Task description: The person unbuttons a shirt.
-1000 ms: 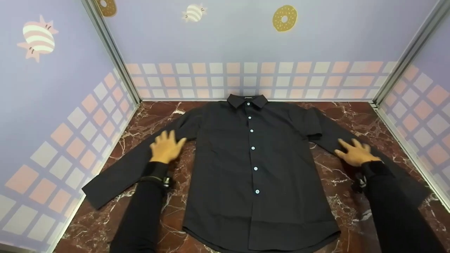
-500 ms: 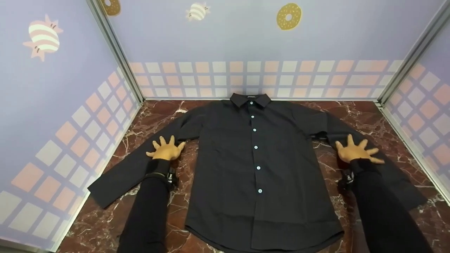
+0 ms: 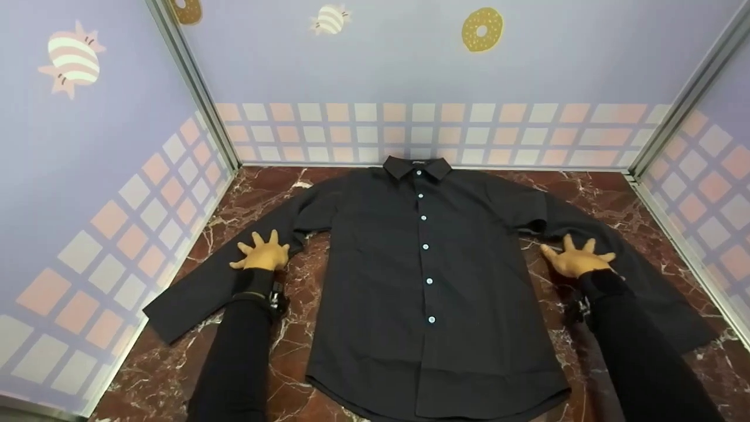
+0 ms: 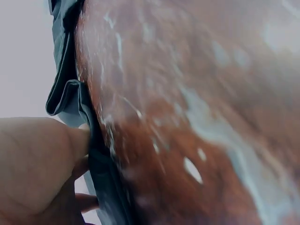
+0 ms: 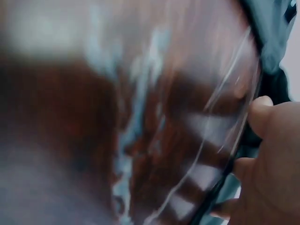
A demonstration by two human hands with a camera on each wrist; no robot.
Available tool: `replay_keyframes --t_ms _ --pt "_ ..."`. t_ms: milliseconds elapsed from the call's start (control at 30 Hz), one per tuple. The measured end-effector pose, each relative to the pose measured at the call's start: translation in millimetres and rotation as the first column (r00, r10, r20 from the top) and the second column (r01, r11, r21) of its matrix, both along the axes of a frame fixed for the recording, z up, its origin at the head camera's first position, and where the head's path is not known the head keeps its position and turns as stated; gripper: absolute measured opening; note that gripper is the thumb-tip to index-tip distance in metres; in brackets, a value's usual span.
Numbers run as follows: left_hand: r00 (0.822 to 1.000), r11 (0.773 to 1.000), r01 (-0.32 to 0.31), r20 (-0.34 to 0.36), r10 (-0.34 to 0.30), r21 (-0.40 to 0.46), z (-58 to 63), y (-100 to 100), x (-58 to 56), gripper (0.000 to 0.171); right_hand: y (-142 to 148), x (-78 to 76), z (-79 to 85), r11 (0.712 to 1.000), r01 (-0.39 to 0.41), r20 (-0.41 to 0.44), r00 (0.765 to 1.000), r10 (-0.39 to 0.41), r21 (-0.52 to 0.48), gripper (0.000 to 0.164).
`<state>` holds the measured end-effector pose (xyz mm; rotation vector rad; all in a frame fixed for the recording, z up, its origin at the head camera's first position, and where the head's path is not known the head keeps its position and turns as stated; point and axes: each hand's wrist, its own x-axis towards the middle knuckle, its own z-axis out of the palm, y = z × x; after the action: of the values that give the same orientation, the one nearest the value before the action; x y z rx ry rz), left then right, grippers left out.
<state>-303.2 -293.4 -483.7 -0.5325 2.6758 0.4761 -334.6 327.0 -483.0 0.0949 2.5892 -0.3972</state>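
Observation:
A black button-up shirt (image 3: 375,275) lies front side up, its collar near the back wall and both sleeves angled outward. On the left sleeve in the head view, my left hand (image 3: 262,255) rests with fingers spread; in the left wrist view its thumb (image 4: 77,138) touches the rumpled sleeve edge (image 4: 101,159). My right hand (image 3: 577,259) lies spread at the inner edge of the other sleeve (image 3: 636,272), thumb pointing inward over the tabletop. In the right wrist view, its fingertips (image 5: 243,166) meet the dark cloth. A fold crosses each sleeve above the hands.
The shirt lies on a dark red marble-patterned tabletop (image 3: 293,351). Lilac panels with printed squares enclose it at the back (image 3: 375,76), left (image 3: 117,152) and right (image 3: 715,164). The collar reaches the back panel's foot.
Both hands now have their fingers spread wider. My left hand has shifted slightly left, and the right has turned with its thumb inward. The upper right sleeve has shifted outward at its fold.

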Motion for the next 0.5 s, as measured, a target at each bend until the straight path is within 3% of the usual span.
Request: replay_keyframes --t_ms 133,233,267,333,400,433,500 --pt "0.999 0.999 -0.038 -0.024 0.039 0.016 -0.9 5.0 -6.9 0.065 -4.1 -5.8 4.0 0.994 0.111 0.002 0.994 -0.111 0.018 0.104" --pt "0.998 0.999 -0.048 -0.04 0.048 0.009 -0.1 9.8 -6.0 0.063 -12.5 -7.3 3.7 0.978 0.17 -0.158 0.976 -0.15 0.124 0.095" --pt "0.998 0.999 -0.046 -0.045 0.046 0.004 -0.5 10.8 -5.1 0.062 -15.1 -6.9 2.8 0.971 0.169 -0.249 0.961 -0.124 0.17 0.087" --pt "0.998 0.999 -0.038 -0.041 0.038 -0.006 0.5 12.7 -1.3 0.06 -18.2 -5.5 -0.3 0.961 0.144 -0.426 0.904 -0.032 0.235 0.067" --pt "0.999 0.999 -0.03 -0.044 0.029 -0.015 -0.5 12.3 -0.1 0.06 -19.5 -3.3 -5.0 0.968 0.074 -0.526 0.848 0.066 0.241 0.049" --pt "0.999 0.999 -0.027 -0.045 0.026 -0.018 -1.3 11.7 0.0 0.06 -20.2 -2.0 -7.2 0.973 0.034 -0.532 0.841 0.095 0.228 0.047" --pt "0.998 0.999 -0.026 -0.05 0.024 -0.024 -1.4 11.2 0.4 0.06 -19.8 -0.4 -10.5 0.983 -0.041 -0.482 0.867 0.123 0.178 0.05"
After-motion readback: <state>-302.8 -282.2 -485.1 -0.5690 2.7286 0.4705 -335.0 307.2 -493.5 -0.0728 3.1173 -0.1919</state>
